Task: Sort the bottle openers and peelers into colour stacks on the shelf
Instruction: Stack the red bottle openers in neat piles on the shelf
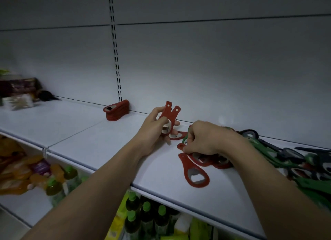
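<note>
1. Head view: the red stack [116, 111] stands on the shelf [75, 132] against the back wall; take it as the landmark. Right of it and nearer the shelf edge, the left hand [154, 130] grips two red openers [169, 120] fanned apart, fingers curled round their heads, handles pointing up.
2. Further right of the stack, the right hand [202, 139] is curled down over a loose heap, its fingertips pinching at a red opener's handle [181, 146]; whether it has hold of it fully I cannot tell.
3. One red opener [194, 171] lies flat nearest the shelf edge, below that hand. A mixed pile [286, 161] of green and dark pieces sprawls farthest right of the stack.
4. To do this step well, I judge: draw the pinched red piece clear without dragging green ones along, square it with the two in the left hand, heads aligned, then set the bundle on the stack flat.
</note>
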